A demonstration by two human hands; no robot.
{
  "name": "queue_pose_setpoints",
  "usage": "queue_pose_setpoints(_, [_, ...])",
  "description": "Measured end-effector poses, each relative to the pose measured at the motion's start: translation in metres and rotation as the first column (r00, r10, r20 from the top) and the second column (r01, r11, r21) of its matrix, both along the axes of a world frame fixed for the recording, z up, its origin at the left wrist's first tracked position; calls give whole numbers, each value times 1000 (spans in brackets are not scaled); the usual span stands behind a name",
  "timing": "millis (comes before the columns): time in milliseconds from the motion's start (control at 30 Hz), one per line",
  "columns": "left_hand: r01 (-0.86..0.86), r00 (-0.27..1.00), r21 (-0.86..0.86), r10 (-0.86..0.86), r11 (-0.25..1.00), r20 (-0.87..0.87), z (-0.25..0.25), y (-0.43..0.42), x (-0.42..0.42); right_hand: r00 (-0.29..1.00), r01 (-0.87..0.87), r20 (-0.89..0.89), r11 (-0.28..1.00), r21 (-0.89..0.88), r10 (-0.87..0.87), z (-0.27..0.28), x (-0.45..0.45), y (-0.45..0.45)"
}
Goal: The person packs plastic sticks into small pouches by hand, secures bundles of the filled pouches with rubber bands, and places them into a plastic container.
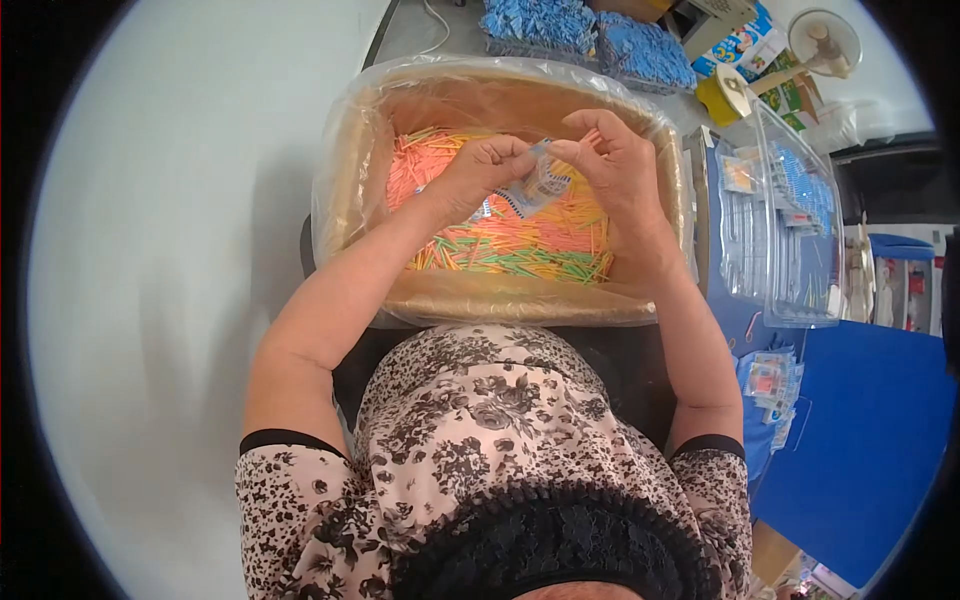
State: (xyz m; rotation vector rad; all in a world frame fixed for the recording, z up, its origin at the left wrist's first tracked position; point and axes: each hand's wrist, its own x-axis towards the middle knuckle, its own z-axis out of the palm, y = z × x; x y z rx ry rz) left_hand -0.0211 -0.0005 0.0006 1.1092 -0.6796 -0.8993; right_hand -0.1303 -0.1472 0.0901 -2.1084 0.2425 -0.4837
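Over a lined box (480, 308), my left hand (488, 172) pinches a small clear plastic bag (540, 190) with blue and white printing. The bag hangs tilted below the fingertips. My right hand (622, 170) is beside it at the bag's upper edge, with its fingers curled around a few pink sticks (592, 138); the fingers partly hide them. Beneath both hands, the box holds a loose heap of thin pink, yellow, orange and green sticks (530, 240). Another small printed packet (483, 210) lies on the heap, partly covered by my left wrist.
Clear plastic trays (770, 290) with printed packets stand at the right on a blue surface. More packets (772, 385) lie in front of them. Two containers of blue pieces (540, 25) stand behind the box. A white wall (180, 250) is at the left.
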Motion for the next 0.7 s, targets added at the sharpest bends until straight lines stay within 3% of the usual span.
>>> queue_pose_setpoints(133, [-10, 1000, -41, 10, 999, -10, 2, 0, 0, 997, -25, 76, 993, -114, 34, 9, -1, 4])
queue_pose_setpoints(233, [-12, 1000, -72, 10, 997, -25, 1, 0, -3, 968, -87, 181, 911, -404, 173, 3, -1, 2])
queue_pose_setpoints(333, [-16, 998, -122, 9, 992, -54, 1, -3, -4, 974, -71, 179, 938, -338, 138, -1, -2, 3])
queue_pose_setpoints(500, [-10, 999, -64, 7, 998, -40, 2, 1, -1, 992, -100, 59, 982, -160, 111, 10, -4, 3])
queue_pose_setpoints(700, [-60, 998, -44, 61, 997, 10, -1, 2, 1, 997, -78, 4, 995, -67, 78, 8, -5, -5])
